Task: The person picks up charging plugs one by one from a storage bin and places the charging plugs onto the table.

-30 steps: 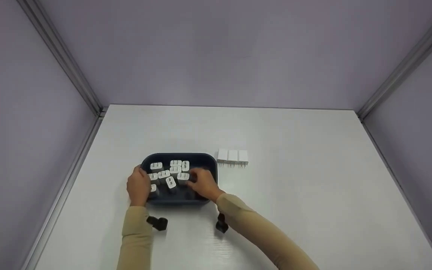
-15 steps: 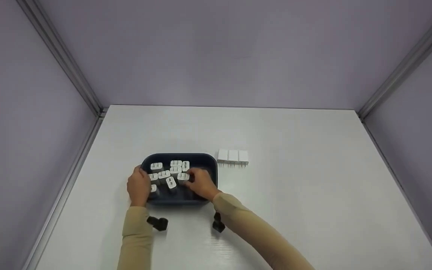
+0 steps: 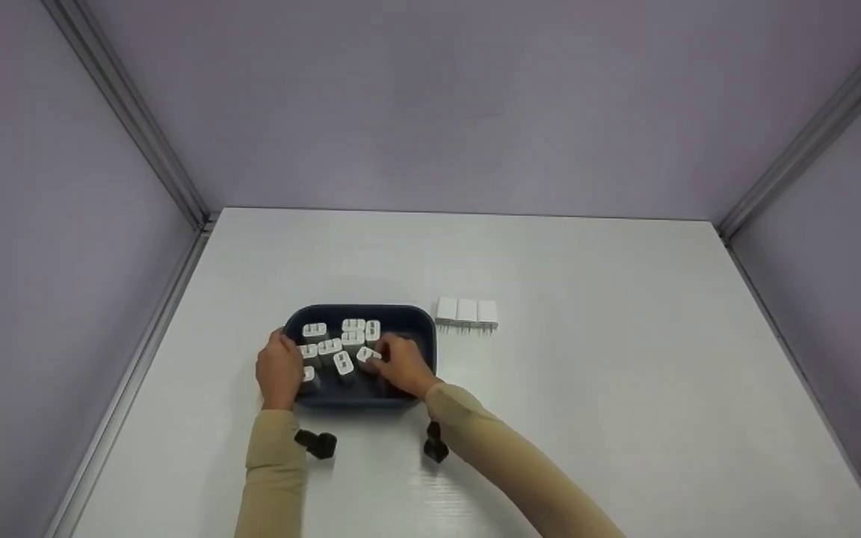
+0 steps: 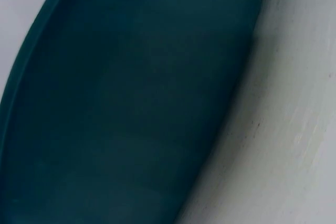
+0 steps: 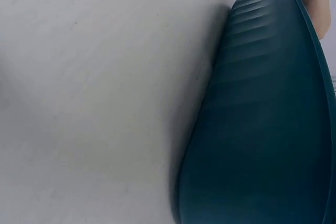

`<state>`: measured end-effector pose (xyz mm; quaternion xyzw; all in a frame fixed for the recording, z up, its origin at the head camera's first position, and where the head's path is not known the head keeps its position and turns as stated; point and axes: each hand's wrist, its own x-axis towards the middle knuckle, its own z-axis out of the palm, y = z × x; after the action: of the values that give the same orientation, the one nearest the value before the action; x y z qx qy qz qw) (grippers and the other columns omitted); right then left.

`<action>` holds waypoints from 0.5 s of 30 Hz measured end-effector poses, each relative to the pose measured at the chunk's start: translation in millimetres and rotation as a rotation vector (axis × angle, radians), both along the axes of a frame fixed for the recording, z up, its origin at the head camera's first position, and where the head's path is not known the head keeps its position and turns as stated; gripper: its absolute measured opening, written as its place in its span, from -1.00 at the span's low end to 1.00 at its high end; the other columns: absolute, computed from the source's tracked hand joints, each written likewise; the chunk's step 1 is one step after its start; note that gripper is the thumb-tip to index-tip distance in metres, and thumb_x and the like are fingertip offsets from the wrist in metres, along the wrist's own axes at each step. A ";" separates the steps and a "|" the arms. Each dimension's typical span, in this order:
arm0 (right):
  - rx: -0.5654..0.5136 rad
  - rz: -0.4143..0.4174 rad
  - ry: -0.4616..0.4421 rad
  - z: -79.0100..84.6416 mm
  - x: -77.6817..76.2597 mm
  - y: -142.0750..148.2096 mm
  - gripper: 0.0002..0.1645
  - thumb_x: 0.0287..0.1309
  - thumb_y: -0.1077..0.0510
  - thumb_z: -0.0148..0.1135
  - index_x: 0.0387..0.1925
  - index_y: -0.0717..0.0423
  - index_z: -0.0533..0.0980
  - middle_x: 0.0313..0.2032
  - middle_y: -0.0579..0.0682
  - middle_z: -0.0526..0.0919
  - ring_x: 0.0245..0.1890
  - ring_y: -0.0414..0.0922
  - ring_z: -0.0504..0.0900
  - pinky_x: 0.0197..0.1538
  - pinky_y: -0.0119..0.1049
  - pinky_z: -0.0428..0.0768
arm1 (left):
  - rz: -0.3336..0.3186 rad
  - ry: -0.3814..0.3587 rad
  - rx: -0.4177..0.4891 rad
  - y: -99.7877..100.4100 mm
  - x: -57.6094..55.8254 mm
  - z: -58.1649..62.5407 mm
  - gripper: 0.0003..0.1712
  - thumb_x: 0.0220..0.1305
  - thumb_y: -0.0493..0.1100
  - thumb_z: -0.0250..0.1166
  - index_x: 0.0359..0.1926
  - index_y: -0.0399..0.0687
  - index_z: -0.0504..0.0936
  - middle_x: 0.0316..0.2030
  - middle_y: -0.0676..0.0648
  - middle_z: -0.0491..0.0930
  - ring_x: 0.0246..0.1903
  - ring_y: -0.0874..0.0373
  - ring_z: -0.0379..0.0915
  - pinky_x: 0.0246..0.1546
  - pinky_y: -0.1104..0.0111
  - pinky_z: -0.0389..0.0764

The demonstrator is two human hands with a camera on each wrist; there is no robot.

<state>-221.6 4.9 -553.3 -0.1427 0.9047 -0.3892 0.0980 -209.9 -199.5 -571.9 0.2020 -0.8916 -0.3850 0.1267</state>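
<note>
In the head view, a dark blue bin (image 3: 359, 402) stands on the white table, holding several white plug blocks (image 3: 315, 329) with small metal prongs on top. My left hand (image 3: 279, 371) grips the bin's left rim, fingers over the edge. Inside the bin's right half, my right hand (image 3: 403, 366) pinches one white plug (image 3: 368, 356), which leans at an angle; the fingertips partly cover it. The left wrist view shows only the bin's wall (image 4: 136, 98). In the right wrist view the bin's ribbed outer wall (image 5: 257, 119) appears, with part of the left hand at the upper right.
Three white plugs (image 3: 467, 311) lie side by side right of the bin, prongs toward me. Below the bin, black wrist-camera mounts (image 3: 317, 444) show near both sleeves. Grey wall panels (image 3: 468, 112) enclose the table (image 3: 625, 359) at the back and sides.
The plug at my right fingertips has turned and tilted from its earlier straight stance. My left hand keeps its hold on the rim. The head view has shifted slightly.
</note>
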 end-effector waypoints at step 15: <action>0.081 0.061 0.035 5.0 1.8 2.8 -0.83 0.19 0.19 0.26 -0.35 0.23 0.68 -0.53 -0.03 0.62 -0.56 -0.28 0.34 -0.43 -0.48 0.31 | -0.004 0.005 -0.007 -1.8 -0.8 -0.6 -0.50 0.46 -0.21 -0.23 0.18 -0.47 0.44 0.03 -0.50 0.56 -0.01 -0.40 0.53 0.01 -0.13 0.50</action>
<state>-219.9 7.7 -548.3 -0.1730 0.9165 -0.3467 0.0995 -210.7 -201.3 -572.5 0.1991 -0.8930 -0.3826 0.1287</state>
